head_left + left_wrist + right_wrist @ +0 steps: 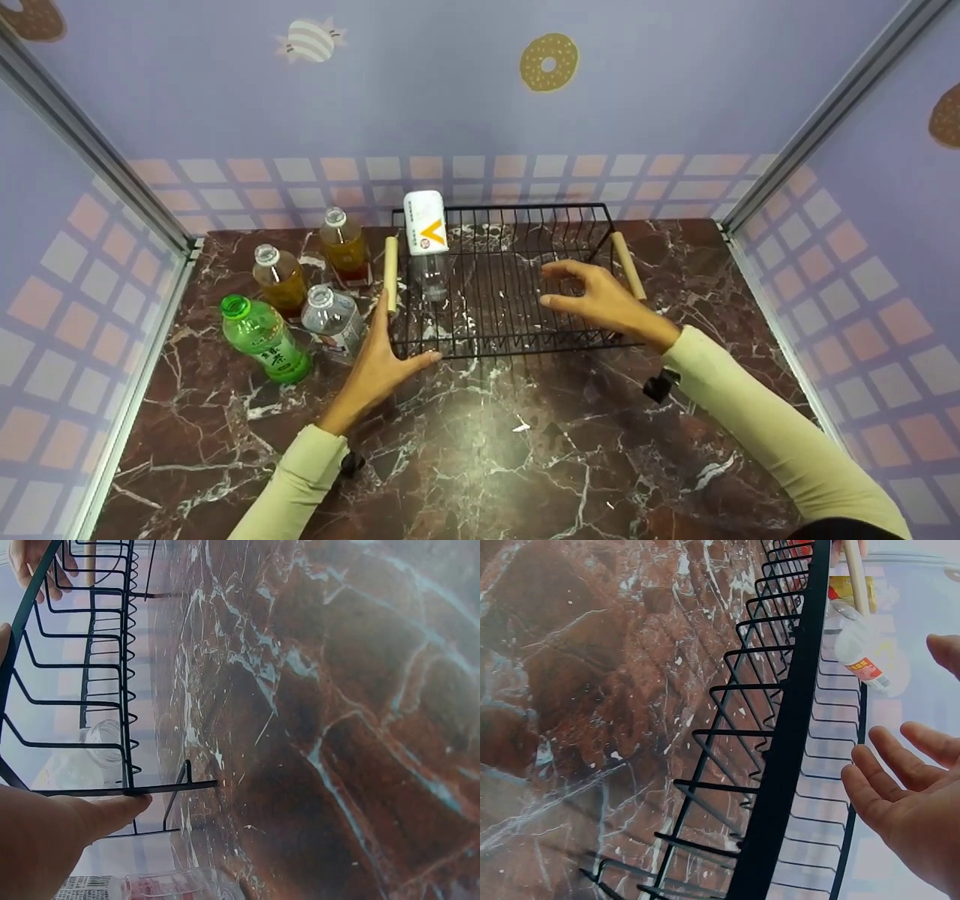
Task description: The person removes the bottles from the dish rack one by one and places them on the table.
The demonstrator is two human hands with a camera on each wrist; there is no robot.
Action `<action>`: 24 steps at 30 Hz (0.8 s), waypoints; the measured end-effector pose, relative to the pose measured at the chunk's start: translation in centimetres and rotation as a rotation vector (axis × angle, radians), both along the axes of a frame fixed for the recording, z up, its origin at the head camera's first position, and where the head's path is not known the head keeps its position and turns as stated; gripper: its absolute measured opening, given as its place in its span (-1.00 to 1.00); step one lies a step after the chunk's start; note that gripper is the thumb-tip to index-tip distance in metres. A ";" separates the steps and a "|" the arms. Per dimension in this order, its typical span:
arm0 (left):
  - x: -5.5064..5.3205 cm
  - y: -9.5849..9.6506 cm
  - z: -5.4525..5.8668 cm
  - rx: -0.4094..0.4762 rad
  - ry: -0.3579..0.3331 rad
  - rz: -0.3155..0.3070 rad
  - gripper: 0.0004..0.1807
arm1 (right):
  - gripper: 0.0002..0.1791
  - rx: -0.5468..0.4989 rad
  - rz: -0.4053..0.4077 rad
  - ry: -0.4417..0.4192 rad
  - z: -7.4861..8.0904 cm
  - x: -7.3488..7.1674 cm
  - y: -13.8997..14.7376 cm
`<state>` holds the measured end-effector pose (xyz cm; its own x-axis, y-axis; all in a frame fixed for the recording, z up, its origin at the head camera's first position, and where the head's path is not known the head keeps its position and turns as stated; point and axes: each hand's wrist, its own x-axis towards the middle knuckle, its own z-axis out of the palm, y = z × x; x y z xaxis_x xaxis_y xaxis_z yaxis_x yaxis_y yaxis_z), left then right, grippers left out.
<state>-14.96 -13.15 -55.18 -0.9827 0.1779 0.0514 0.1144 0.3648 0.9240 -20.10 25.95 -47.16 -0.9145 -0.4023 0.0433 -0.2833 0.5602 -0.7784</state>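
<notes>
A black wire dish rack (pixel 525 205) with wooden end handles stands on the marbled tabletop. My left hand (pixel 379 371) rests at its front left corner, fingers stretched along the left end by the wooden handle (pixel 391 262). In the left wrist view its thumb (pixel 112 811) touches the rack's lower rail. A clear bottle with a white wrapper (pixel 426 221) stands tilted inside the rack's left end. My right hand (pixel 596 296) hovers over the rack's right half, holding nothing, fingers and thumb apart. Its spread fingers show beside the rack in the right wrist view.
Left of the rack stand a green bottle (pixel 262 337), a clear bottle (pixel 334 322) and two bottles of amber drink (pixel 279 281). The clear one is close to my left hand. Patterned walls (pixel 450 112) enclose the table at the back and both sides.
</notes>
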 end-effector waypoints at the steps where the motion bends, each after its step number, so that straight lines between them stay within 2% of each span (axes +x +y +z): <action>1: 0.0 0.1 0.0 0.008 -0.001 0.000 0.55 | -0.29 -0.002 0.006 -0.001 0.0 -0.2 -0.1; 12: 0.3 -0.2 -0.7 0.073 -0.027 0.009 0.56 | -0.25 -0.004 0.049 -0.052 0.2 -2.1 -2.7; 24: 0.0 0.1 -0.7 0.130 -0.031 -0.010 0.56 | -0.25 0.039 0.085 -0.030 0.9 -4.0 -4.4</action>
<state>-14.92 -13.02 -55.84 -0.9823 0.1820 0.0443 0.0881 0.2406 0.9666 -24.08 21.50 -46.23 -0.8777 -0.4792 -0.0008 -0.3080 0.5653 -0.7652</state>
